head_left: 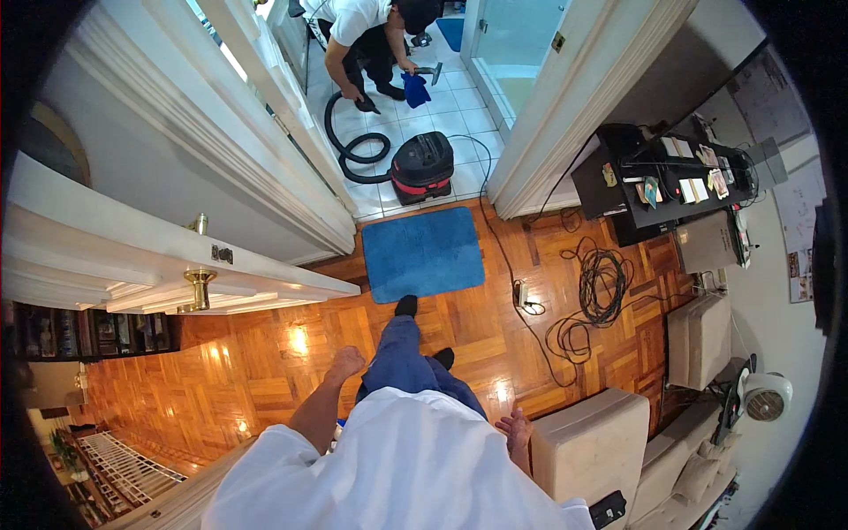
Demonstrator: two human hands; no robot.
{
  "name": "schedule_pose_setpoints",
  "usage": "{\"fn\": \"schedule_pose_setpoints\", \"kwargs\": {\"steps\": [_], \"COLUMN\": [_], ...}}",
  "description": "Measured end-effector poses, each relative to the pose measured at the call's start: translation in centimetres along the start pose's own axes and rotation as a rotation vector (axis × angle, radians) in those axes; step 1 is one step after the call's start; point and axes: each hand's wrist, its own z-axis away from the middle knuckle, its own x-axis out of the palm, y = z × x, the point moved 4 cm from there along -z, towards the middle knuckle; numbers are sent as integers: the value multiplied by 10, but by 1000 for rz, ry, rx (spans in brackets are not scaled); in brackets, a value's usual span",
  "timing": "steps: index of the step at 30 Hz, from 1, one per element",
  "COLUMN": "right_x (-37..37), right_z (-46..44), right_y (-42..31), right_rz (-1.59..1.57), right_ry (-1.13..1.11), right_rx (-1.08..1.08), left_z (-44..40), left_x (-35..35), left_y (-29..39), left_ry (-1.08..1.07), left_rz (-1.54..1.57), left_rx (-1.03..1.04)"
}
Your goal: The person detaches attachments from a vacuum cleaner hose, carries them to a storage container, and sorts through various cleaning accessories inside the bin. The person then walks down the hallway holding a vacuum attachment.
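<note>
My left hand [345,363] hangs over the wooden floor beside my left leg. Its fingers are curled in, and I see nothing in them. On the other side, my right hand [515,428] is low next to the beige sofa seat [590,446], fingers apart and holding nothing. One of my feet [406,306] is at the near edge of a blue bath mat [424,253], which lies before the tiled doorway.
A co-worker [362,35] bends in the bathroom, holding a blue cloth [415,90] and a black hose [358,137]. A vacuum cleaner [422,166] stands in the doorway. Coiled cable [605,287] and a power strip [521,294] lie right; an open door [159,256] left.
</note>
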Motion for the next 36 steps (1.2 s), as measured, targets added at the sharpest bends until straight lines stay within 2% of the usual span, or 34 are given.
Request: {"fn": "schedule_pose_setpoints", "kwargs": {"steps": [2,6,9,12,18,20,24,27,30,33,36], "right_x": [1,1,4,5,-2,-5,-8,-12,-16,-11,-9], "right_z": [4,6,11,10,0,-2,2,-1,4,-1,-10], "right_y": [-3,-1,-3,-3,2,4,3,7,8,6,5], "right_rz": [-1,-4,10,-5,-36,-60,-14,-23,-50,-33,-64], "right_ry": [-1,-20,-35,-9,-2,-9,-6,-15,-15,-54,-8], "right_rx": [-6,-43,-64,-77,-56,-54,-34,-45,-28,-40,-15], "left_z": [-2,-2,-6,2,1,1,-1,5,3,5,0], "left_x": [1,2,0,-8,-12,-16,-20,-22,-22,-28,-40], "left_y": [-1,0,-2,11,20,23,36,45,51,61,73], "left_ry": [117,64,127,16,-12,52,-38,-60,2,11,-4], "left_rz": [63,69,29,-132,-224,-109,-292,-234,-170,-208,-75], "left_rx": [111,115,140,273,85,79,219,237,70,110,139]}}
